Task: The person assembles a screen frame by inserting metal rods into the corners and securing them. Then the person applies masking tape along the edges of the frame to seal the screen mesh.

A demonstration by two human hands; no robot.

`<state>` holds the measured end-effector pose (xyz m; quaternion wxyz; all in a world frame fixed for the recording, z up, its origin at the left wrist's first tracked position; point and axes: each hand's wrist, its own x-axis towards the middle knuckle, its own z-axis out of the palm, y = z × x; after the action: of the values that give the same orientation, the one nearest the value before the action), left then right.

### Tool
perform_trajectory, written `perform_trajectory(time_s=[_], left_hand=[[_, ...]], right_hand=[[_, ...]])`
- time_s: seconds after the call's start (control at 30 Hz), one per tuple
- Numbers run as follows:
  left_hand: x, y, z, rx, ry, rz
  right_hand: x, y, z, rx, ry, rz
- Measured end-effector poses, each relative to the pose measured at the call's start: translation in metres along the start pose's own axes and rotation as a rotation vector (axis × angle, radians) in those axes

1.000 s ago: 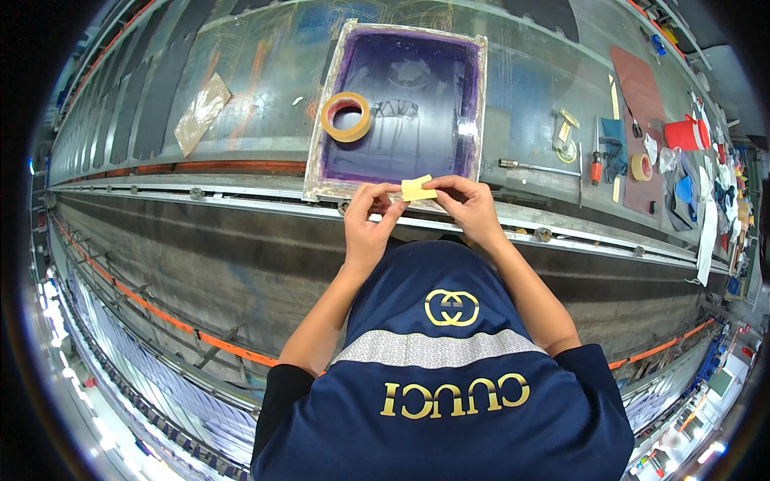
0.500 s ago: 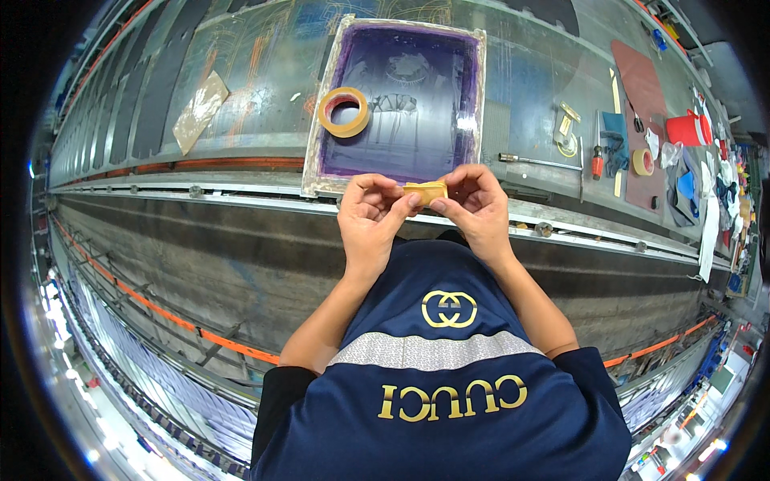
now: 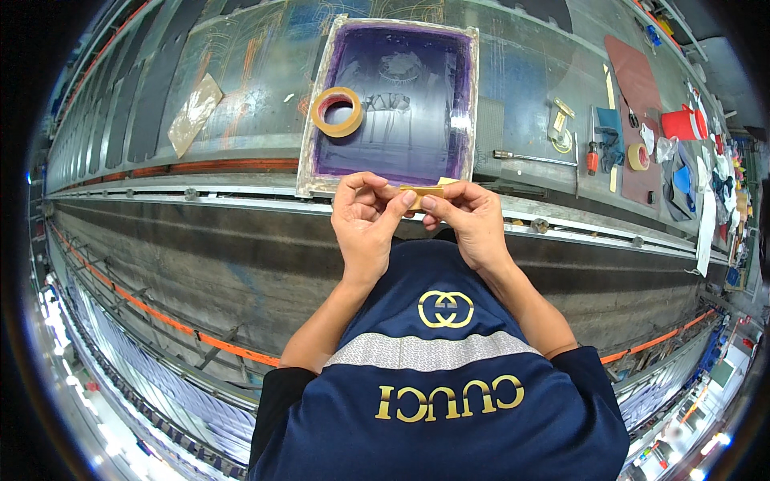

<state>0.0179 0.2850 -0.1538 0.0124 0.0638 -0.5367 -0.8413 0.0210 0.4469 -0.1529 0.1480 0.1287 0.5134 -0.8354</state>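
A small piece of yellowish-tan tape (image 3: 423, 198) is pinched between my two hands, just in front of the table's near edge. My left hand (image 3: 365, 216) grips its left end between thumb and fingers. At its right end, my right hand (image 3: 473, 212) pinches it the same way, and a pale yellow corner sticks up by the fingers. Just beyond the hands lies a screen frame (image 3: 473, 120) with a pale, worn rim and a dark purple mesh. On the frame's left side rests a roll of tan tape (image 3: 337, 112).
Right of the frame lie a metal rod (image 3: 533, 158), a red-handled screwdriver (image 3: 592, 159) and another tape roll (image 3: 638, 157) on a maroon sheet (image 3: 630, 68). Farther right stands a red container (image 3: 682, 124) among cloths. A brownish sheet (image 3: 195, 115) lies left. A metal rail (image 3: 241, 196) edges the table.
The tape piece has turned between my fingers, and a pale corner now rises beside my right hand. Both hands stay closed on it. The whole view has shifted slightly.
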Motion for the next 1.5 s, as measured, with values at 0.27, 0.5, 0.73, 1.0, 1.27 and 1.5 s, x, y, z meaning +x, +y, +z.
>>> perform_trajectory(time_s=[0.27, 0.5, 0.73, 1.0, 1.27, 1.5], left_hand=[[0.010, 0.030, -0.018, -0.190, -0.297, -0.579], [0.012, 0.029, -0.020, -0.276, -0.435, -0.732], [-0.016, 0.041, -0.007, 0.212, -0.270, -0.006], [0.001, 0.053, 0.000, 0.492, -0.410, 0.485], [-0.006, 0.049, 0.004, 0.403, -0.344, 0.318], [-0.012, 0.030, 0.002, 0.176, -0.276, 0.083]], right_hand=[[-0.011, -0.017, -0.022, -0.050, -0.379, -0.055], [-0.003, -0.036, -0.023, -0.298, -0.593, -0.136], [-0.008, -0.034, -0.020, -0.344, -0.348, -0.521], [-0.011, -0.037, -0.012, -0.347, -0.327, -0.593], [-0.017, -0.040, -0.012, -0.372, -0.222, -0.519], [-0.023, -0.025, -0.008, -0.192, -0.116, -0.394]])
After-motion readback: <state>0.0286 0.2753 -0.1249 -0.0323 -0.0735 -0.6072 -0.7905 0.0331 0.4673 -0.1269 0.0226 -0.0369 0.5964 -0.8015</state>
